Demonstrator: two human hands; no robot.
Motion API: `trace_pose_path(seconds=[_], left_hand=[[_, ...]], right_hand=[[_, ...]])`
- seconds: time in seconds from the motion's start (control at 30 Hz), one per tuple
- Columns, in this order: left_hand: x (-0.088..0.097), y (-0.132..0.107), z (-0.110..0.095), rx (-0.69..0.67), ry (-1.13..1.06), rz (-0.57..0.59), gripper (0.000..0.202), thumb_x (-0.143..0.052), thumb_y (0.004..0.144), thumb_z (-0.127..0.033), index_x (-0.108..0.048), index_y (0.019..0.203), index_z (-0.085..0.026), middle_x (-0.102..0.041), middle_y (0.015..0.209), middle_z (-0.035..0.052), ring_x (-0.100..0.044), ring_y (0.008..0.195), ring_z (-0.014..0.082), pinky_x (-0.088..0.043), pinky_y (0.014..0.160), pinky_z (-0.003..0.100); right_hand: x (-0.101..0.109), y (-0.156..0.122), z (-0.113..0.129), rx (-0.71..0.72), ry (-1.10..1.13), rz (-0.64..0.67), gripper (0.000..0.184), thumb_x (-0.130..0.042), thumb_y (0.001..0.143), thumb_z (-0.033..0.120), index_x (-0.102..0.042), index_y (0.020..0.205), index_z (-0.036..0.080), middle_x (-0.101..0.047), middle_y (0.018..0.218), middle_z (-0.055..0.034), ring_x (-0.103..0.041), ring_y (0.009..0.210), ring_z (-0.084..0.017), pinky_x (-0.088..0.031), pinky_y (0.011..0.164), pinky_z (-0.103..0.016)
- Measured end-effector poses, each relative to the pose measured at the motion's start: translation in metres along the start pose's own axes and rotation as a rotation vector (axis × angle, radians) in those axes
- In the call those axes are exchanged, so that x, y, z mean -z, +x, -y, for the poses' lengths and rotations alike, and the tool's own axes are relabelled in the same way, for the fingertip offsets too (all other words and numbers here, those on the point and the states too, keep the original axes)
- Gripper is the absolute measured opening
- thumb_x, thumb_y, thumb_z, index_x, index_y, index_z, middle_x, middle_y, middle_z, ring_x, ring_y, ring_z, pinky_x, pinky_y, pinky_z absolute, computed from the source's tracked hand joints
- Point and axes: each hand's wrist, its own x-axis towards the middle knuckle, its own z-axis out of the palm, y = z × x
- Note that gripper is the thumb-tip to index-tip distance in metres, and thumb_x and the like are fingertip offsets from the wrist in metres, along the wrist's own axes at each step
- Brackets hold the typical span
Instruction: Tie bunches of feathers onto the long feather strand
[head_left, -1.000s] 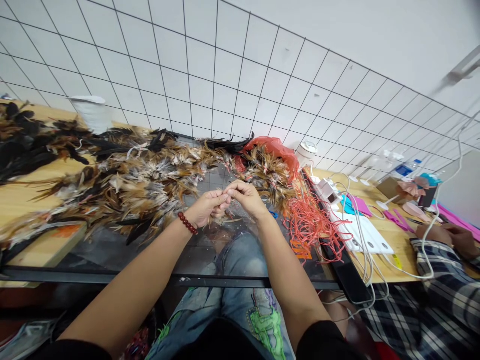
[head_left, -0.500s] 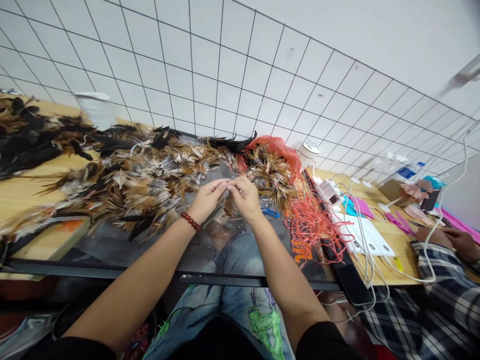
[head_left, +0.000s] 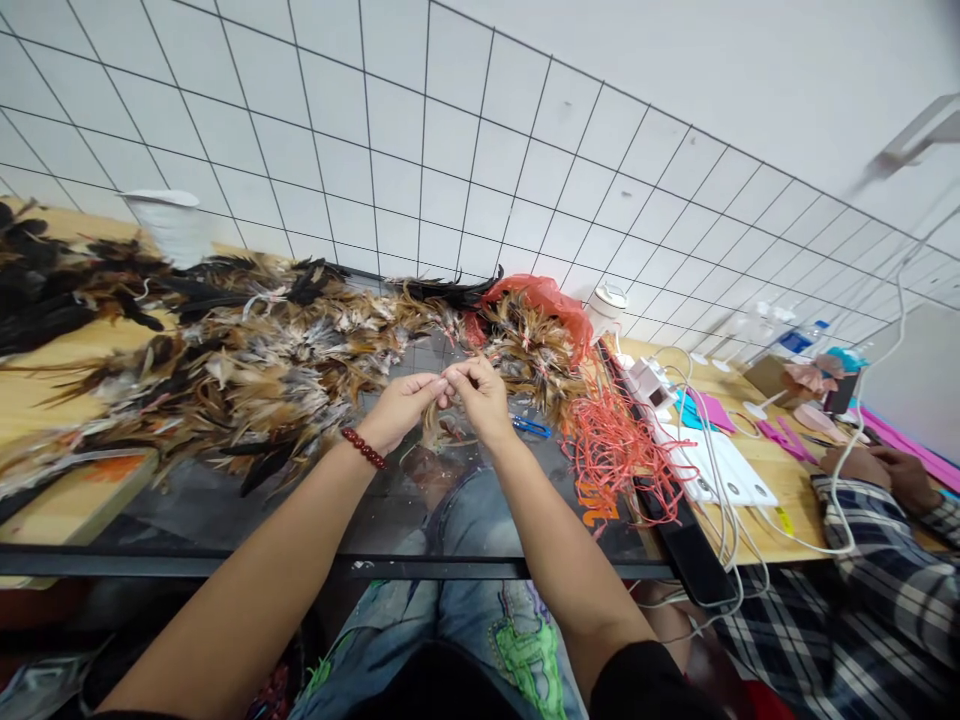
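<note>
My left hand (head_left: 407, 408), with a red bead bracelet (head_left: 364, 448) at the wrist, meets my right hand (head_left: 481, 398) above the dark mat (head_left: 390, 515). Thumbs and fingers of both are pinched together, fingertip to fingertip. A few brown feathers (head_left: 430, 420) hang below the pinch; their upper ends are hidden by the fingers. To the left lies a broad heap of brown, grey and black feathers (head_left: 255, 375). Just right of my right hand are a blue-handled small tool (head_left: 531, 427) and another feather pile (head_left: 534, 345) by a red plastic bag (head_left: 551, 298).
Tangled red string (head_left: 619, 450) lies on the right, beside a black phone (head_left: 694, 560) and white cables (head_left: 724, 480). A white lidded cup (head_left: 606, 305) stands behind. A co-worker's plaid sleeve (head_left: 874, 535) is at far right. A wire grid (head_left: 420, 160) backs the table.
The view has shifted slightly, so most things sit a little further left. My hands stay together, with the fingers slightly rearranged and the hanging feathers showing more to the left.
</note>
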Motion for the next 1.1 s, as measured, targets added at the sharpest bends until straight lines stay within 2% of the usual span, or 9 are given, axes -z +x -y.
trace_pose_path(seconds=[0.1, 0.17, 0.27, 0.37, 0.57, 0.7, 0.8, 0.93, 1.1], left_hand=[[0.001, 0.003, 0.001, -0.024, -0.061, -0.192, 0.027, -0.072, 0.069, -0.041, -0.065, 0.063, -0.015, -0.057, 0.056, 0.0013, -0.054, 0.058, 0.0129, -0.044, 0.060, 0.024], [0.003, 0.006, 0.002, -0.039, -0.142, -0.355, 0.025, -0.069, 0.072, -0.038, -0.061, 0.065, -0.016, -0.052, 0.054, -0.0022, -0.054, 0.054, 0.0109, -0.045, 0.059, 0.023], [0.006, 0.010, 0.004, -0.047, -0.217, -0.531, 0.021, -0.064, 0.077, -0.035, -0.057, 0.068, -0.017, -0.045, 0.054, -0.0058, -0.046, 0.045, 0.0070, -0.044, 0.051, 0.021], [0.006, 0.012, 0.004, -0.044, -0.202, -0.589, 0.019, -0.060, 0.079, -0.031, -0.057, 0.068, -0.017, -0.043, 0.054, -0.0064, -0.037, 0.040, 0.0046, -0.039, 0.044, 0.019], [0.007, 0.011, 0.010, -0.051, -0.141, -0.526, 0.019, -0.060, 0.079, -0.033, -0.058, 0.068, -0.017, -0.044, 0.053, -0.0059, -0.039, 0.041, 0.0064, -0.041, 0.047, 0.021], [0.006, 0.008, 0.013, -0.160, 0.131, -0.459, 0.016, -0.060, 0.078, -0.031, -0.064, 0.069, -0.019, -0.060, 0.064, 0.0010, -0.057, 0.062, 0.0142, -0.046, 0.065, 0.025], [0.004, 0.003, 0.013, -0.263, 0.384, -0.385, 0.014, -0.059, 0.078, -0.025, -0.068, 0.070, -0.020, -0.069, 0.077, 0.0046, -0.061, 0.077, 0.0194, -0.043, 0.073, 0.026], [0.001, -0.001, 0.015, -0.229, 0.554, -0.322, 0.015, -0.055, 0.079, -0.024, -0.068, 0.072, -0.021, -0.063, 0.062, 0.0020, -0.054, 0.061, 0.0176, -0.037, 0.061, 0.025], [0.001, 0.000, 0.020, -0.139, 0.520, -0.248, 0.019, -0.052, 0.081, -0.029, -0.064, 0.069, -0.020, -0.058, 0.055, 0.0004, -0.054, 0.054, 0.0171, -0.036, 0.056, 0.025]], right_hand=[[0.010, 0.004, -0.009, -0.014, -0.079, -0.063, 0.020, -0.052, 0.088, 0.031, -0.068, 0.090, 0.019, -0.064, 0.091, -0.0034, -0.057, 0.087, -0.015, -0.045, 0.084, -0.028], [0.018, 0.006, -0.016, -0.050, -0.265, -0.040, 0.017, -0.054, 0.086, 0.026, -0.068, 0.091, 0.019, -0.064, 0.094, -0.0038, -0.057, 0.085, -0.015, -0.045, 0.082, -0.027], [0.026, 0.004, -0.022, -0.097, -0.621, 0.164, 0.012, -0.059, 0.082, 0.021, -0.070, 0.081, 0.021, -0.064, 0.090, -0.0039, -0.058, 0.088, -0.017, -0.043, 0.082, -0.029], [0.024, -0.003, -0.019, -0.117, -0.853, 0.318, 0.011, -0.062, 0.082, 0.029, -0.072, 0.085, 0.025, -0.066, 0.097, -0.0059, -0.058, 0.096, -0.021, -0.042, 0.082, -0.032], [0.019, -0.006, -0.011, -0.116, -1.029, 0.367, 0.019, -0.052, 0.087, 0.021, -0.070, 0.090, 0.023, -0.066, 0.105, -0.0099, -0.057, 0.098, -0.024, -0.038, 0.080, -0.034], [0.021, -0.004, -0.007, 0.061, -1.002, 0.326, 0.020, -0.048, 0.091, 0.022, -0.067, 0.096, 0.024, -0.067, 0.098, -0.0080, -0.055, 0.096, -0.022, -0.033, 0.083, -0.034], [0.019, -0.005, -0.002, 0.219, -0.975, 0.348, 0.023, -0.045, 0.094, 0.023, -0.067, 0.099, 0.024, -0.066, 0.097, -0.0072, -0.052, 0.095, -0.022, -0.030, 0.085, -0.035], [0.015, -0.007, 0.001, 0.292, -0.909, 0.356, 0.028, -0.041, 0.096, 0.022, -0.067, 0.104, 0.025, -0.066, 0.099, -0.0071, -0.051, 0.097, -0.022, -0.029, 0.085, -0.035], [0.012, -0.009, 0.001, 0.265, -0.767, 0.271, 0.024, -0.043, 0.094, 0.024, -0.065, 0.104, 0.022, -0.067, 0.099, -0.0061, -0.054, 0.096, -0.022, -0.032, 0.086, -0.034]])
